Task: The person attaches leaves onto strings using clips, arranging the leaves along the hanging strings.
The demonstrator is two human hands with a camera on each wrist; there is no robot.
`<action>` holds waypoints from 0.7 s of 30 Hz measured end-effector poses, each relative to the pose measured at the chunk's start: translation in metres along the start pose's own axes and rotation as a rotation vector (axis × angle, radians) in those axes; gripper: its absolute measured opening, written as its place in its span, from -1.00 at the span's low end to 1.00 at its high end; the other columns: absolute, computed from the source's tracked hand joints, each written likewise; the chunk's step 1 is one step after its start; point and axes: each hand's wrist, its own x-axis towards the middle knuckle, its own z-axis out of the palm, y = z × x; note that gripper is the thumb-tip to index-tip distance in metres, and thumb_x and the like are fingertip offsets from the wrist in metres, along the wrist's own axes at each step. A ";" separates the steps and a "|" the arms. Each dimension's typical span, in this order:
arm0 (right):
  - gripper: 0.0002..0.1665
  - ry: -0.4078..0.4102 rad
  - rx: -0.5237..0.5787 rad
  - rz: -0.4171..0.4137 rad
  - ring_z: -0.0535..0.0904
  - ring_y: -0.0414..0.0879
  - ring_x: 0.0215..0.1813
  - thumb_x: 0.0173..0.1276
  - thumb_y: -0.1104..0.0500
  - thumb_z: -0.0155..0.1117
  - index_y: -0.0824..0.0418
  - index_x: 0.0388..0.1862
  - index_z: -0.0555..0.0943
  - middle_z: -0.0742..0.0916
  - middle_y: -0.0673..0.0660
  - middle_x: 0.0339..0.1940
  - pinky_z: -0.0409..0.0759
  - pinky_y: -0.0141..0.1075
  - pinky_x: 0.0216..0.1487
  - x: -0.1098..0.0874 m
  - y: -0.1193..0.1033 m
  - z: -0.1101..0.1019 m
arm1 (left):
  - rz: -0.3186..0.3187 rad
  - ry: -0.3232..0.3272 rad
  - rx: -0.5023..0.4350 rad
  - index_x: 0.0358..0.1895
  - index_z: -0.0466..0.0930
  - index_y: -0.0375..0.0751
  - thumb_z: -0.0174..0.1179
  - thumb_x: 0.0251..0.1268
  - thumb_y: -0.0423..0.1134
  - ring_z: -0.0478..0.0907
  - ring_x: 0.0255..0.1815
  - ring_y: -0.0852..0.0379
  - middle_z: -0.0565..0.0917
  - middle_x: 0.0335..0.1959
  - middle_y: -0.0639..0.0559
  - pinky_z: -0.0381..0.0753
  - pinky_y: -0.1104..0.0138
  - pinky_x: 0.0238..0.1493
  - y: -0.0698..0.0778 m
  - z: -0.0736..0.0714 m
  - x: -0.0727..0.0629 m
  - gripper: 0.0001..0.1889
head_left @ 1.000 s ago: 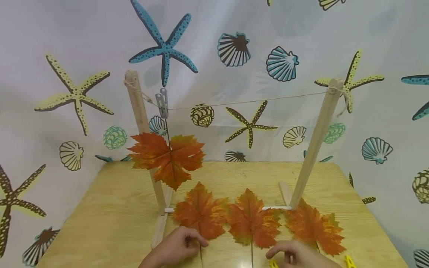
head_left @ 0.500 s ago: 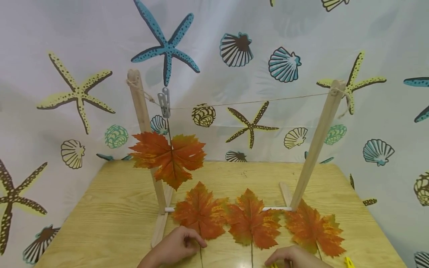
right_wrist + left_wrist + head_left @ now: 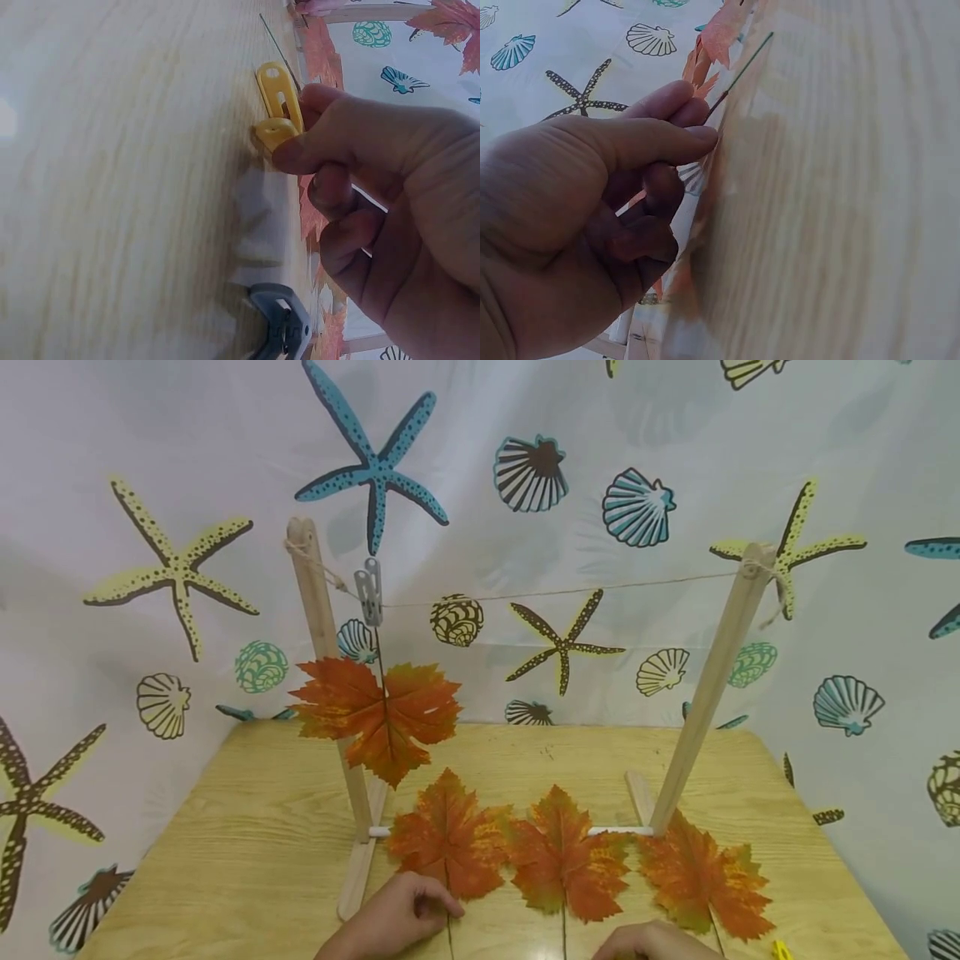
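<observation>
Three orange-red maple leaves lie in a row on the table: a left leaf (image 3: pixel 450 835), a middle leaf (image 3: pixel 566 852) and a right leaf (image 3: pixel 705 872). My left hand (image 3: pixel 401 917) is over the left leaf's stem; the left wrist view shows this stem (image 3: pixel 739 75) coming out between thumb and fingertips, ending green. At the front edge of the head view, my right hand (image 3: pixel 652 943) is partly cut off. In the right wrist view its thumb and index finger pinch a yellow clothespin (image 3: pixel 279 90) close over the table, the other fingers curled below.
A wooden frame's left post (image 3: pixel 318 602) and right post (image 3: pixel 708 693) carry a string (image 3: pixel 555 593). A grey clothespin (image 3: pixel 369 597) holds a fourth leaf (image 3: pixel 382 714) on it. Another yellow clothespin (image 3: pixel 782 950) lies front right; another grey clothespin (image 3: pixel 281 322) is near my right hand.
My right hand has lowered toward the front edge and closed on the yellow clothespin, which showed beneath its fingers before. My left hand and the leaves have stayed put.
</observation>
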 end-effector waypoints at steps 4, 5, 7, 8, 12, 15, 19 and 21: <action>-0.74 -0.007 -0.046 -0.001 0.69 -0.32 -0.07 0.51 0.06 0.18 -0.04 0.08 0.70 0.77 -0.13 -0.05 0.65 -0.38 -0.14 0.000 -0.001 -0.001 | 0.053 0.021 0.081 -0.20 0.81 -0.06 0.29 0.28 -0.40 0.61 -0.30 0.33 0.79 -0.21 0.06 0.57 0.47 -0.26 0.000 0.002 0.002 -0.83; -0.74 -0.011 -0.055 -0.004 0.68 -0.32 -0.06 0.52 0.06 0.17 -0.03 0.08 0.70 0.76 -0.12 -0.04 0.65 -0.37 -0.13 0.001 -0.007 -0.001 | 0.073 0.029 0.106 -0.21 0.82 -0.05 0.31 0.28 -0.39 0.64 -0.24 0.33 0.79 -0.22 0.09 0.59 0.47 -0.20 0.001 0.002 0.002 -0.83; -0.73 -0.018 -0.065 -0.014 0.66 -0.32 -0.03 0.53 0.07 0.16 0.01 0.08 0.71 0.75 -0.10 -0.02 0.64 -0.37 -0.10 0.001 -0.021 0.000 | 0.098 0.040 0.150 -0.22 0.82 -0.01 0.32 0.27 -0.37 0.67 -0.15 0.31 0.79 -0.22 0.14 0.62 0.45 -0.11 0.002 0.003 0.003 -0.84; -0.73 -0.024 -0.069 -0.029 0.65 -0.33 -0.03 0.53 0.10 0.15 0.03 0.08 0.70 0.74 -0.10 -0.01 0.64 -0.36 -0.11 0.001 -0.025 0.000 | 0.105 0.043 0.166 -0.22 0.82 0.00 0.33 0.26 -0.37 0.68 -0.15 0.30 0.79 -0.23 0.15 0.62 0.45 -0.11 0.003 0.003 0.004 -0.84; -0.74 -0.029 -0.053 -0.038 0.62 -0.36 -0.03 0.53 0.16 0.13 0.11 0.05 0.71 0.72 -0.10 -0.01 0.62 -0.38 -0.10 0.001 -0.033 0.002 | 0.092 0.049 0.226 -0.23 0.82 0.06 0.37 0.23 -0.33 0.66 -0.15 0.34 0.79 -0.24 0.22 0.62 0.45 -0.11 0.005 0.001 0.007 -0.84; -0.74 -0.037 -0.067 -0.064 0.61 -0.37 -0.03 0.53 0.19 0.12 0.16 0.04 0.71 0.73 -0.04 -0.03 0.62 -0.38 -0.08 0.002 -0.033 0.003 | 0.089 0.045 0.250 -0.23 0.82 0.07 0.38 0.23 -0.32 0.65 -0.15 0.36 0.78 -0.24 0.24 0.61 0.44 -0.09 0.004 -0.001 0.009 -0.84; -0.73 -0.067 -0.089 -0.127 0.60 -0.38 0.00 0.53 0.23 0.12 0.26 0.04 0.69 0.73 0.17 -0.05 0.63 -0.37 -0.05 0.005 -0.029 0.002 | 0.107 0.040 0.270 -0.22 0.82 0.07 0.38 0.23 -0.31 0.65 -0.12 0.37 0.78 -0.21 0.24 0.61 0.43 -0.05 0.003 -0.003 0.009 -0.85; -0.73 -0.082 -0.078 -0.143 0.60 -0.38 0.01 0.53 0.25 0.11 0.29 0.05 0.68 0.71 0.26 -0.05 0.64 -0.36 -0.02 0.006 -0.028 0.001 | 0.115 0.041 0.268 -0.22 0.82 0.07 0.38 0.23 -0.30 0.65 -0.13 0.38 0.79 -0.21 0.24 0.61 0.43 -0.05 0.003 -0.004 0.009 -0.85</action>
